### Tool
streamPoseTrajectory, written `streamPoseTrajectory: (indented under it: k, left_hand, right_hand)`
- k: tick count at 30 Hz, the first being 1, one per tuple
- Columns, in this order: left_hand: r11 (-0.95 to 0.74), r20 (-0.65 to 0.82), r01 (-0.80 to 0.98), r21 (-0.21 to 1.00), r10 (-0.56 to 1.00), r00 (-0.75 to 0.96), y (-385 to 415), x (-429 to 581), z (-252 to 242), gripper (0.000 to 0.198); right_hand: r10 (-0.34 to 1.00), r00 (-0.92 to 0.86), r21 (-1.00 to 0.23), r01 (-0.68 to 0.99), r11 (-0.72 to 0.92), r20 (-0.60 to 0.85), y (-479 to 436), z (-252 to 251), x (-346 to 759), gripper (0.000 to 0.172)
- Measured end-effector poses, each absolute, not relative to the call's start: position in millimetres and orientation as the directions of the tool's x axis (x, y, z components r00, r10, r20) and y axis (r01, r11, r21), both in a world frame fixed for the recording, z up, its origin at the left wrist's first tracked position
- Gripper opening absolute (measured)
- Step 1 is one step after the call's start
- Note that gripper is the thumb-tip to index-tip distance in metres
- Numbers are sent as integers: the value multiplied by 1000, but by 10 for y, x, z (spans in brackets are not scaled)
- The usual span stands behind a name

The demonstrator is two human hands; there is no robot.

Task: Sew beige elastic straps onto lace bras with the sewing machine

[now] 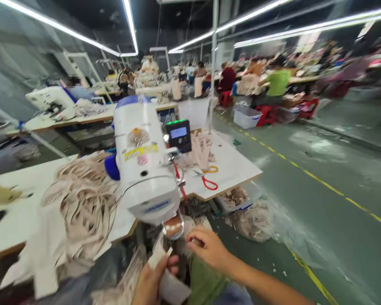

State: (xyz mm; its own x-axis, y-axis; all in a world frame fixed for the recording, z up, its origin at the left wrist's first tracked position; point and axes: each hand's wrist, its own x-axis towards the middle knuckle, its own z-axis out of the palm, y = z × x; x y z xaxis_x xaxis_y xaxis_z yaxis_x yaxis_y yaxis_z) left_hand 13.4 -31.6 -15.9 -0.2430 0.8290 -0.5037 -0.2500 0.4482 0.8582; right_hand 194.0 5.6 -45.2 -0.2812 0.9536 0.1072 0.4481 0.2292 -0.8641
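Observation:
My left hand [154, 277] is closed on a pale beige fabric strip [158, 255], pinched between thumb and fingers in front of the sewing machine [142, 165]. A loose end of the strip hangs below the hand. Just right of the machine's needle end, my right hand [208, 249] has its fingers curled together; whether anything small is in them cannot be made out. A metal guard ring [174, 233] sits under the machine head, close to both hands. Left of the machine, a large heap of beige fabric strips [85, 203] spreads over the table and hangs off its edge.
Scissors [210, 183] with red and orange handles lie on the white tabletop [235, 167], near more fabric pieces [201, 150]. A small control panel [178, 134] stands beside the machine. Below are a bin of scraps [235, 198] and a plastic bag [254, 222]. People work at tables behind.

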Motion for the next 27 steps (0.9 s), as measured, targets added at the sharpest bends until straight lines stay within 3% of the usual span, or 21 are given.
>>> streamPoseTrajectory:
  k: [3, 5, 10, 16, 22, 27]
  left_hand:
    - [489, -590, -447, 749, 799, -114, -306, 152, -213, 60]
    - [424, -556, -528, 736, 824, -112, -260, 175, -241, 53]
    - [346, -512, -595, 725, 849, -131, -282, 248, -271, 49]
    - [321, -413, -454, 831, 903, -116, -359, 239, -397, 43]
    - [284, -334, -246, 927, 923, -190, -348, 266, -483, 37]
    - [58, -61, -23, 998, 985, -160, -326, 196, -642, 29]
  right_hand:
    - [890, -334, -825, 370, 427, 311, -36, -406, 1851, 17]
    - [844, -335, -779, 343, 524, 420, -64, -409, 1764, 17]
    - [821, -308, -709, 413, 571, 481, -88, -423, 1595, 16]
    - [871, -300, -714, 500, 491, 389, -12, -481, 1620, 19]
    - [855, -336, -695, 499, 518, 395, 37, -523, 1696, 24]
    - [823, -504, -771, 404, 492, 262, 206, -526, 1752, 16]
